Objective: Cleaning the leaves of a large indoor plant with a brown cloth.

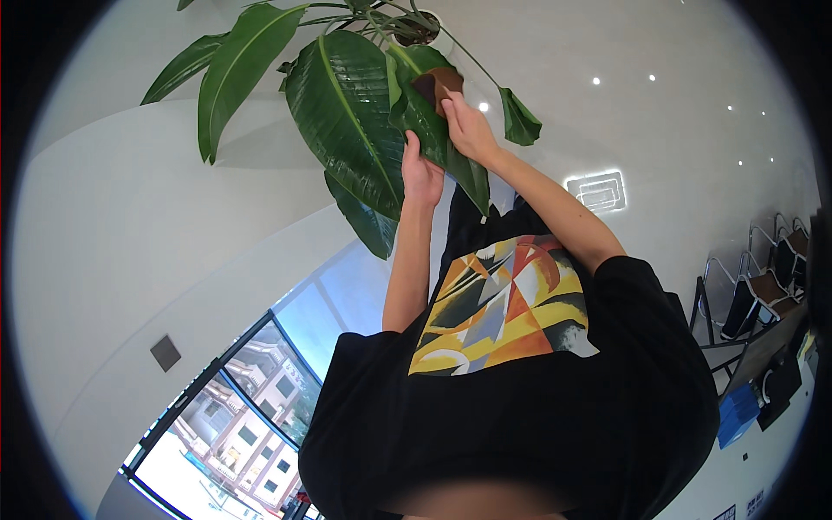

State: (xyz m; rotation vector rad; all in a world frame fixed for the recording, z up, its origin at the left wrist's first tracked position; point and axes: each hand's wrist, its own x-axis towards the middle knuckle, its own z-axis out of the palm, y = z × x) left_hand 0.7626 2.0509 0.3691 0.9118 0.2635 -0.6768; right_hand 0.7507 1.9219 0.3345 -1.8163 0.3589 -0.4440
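Shirt (520,390): black, with a yellow, orange and grey print on the chest; nearest the lens, it fills the 6 o'clock part of the view and both bare forearms run up out of it toward 12 o'clock.
Plant (347,104): large, broad glossy green leaves spreading from 10 to 1 o'clock, stems gathering into a white pot (425,30) at 12 o'clock.
Wall (130,260): plain white, curving across 9 o'clock, with a small dark square plate (165,353) at 8 o'clock.
Window (234,407): dark-framed, at 7 o'clock, buildings seen through it.
Chairs (763,286): a row with metal frames at 3 o'clock, just beside a dark desk and blue boxes (737,414) at 4 o'clock.
Leaf (433,130): the long one hanging just above centre, at 12 o'clock, between the two hands.
Right hand (468,126): lies on the upper face of the leaf, fingers together and stretched toward a brown cloth (438,85); fingertips touch the cloth, but whether they pinch it cannot be told.
Left hand (420,173): just below and at 7 o'clock of the right hand, fingers curled round the leaf's edge, holding it from underneath.
Cloth: small, brown, lying on the leaf near its stem end.
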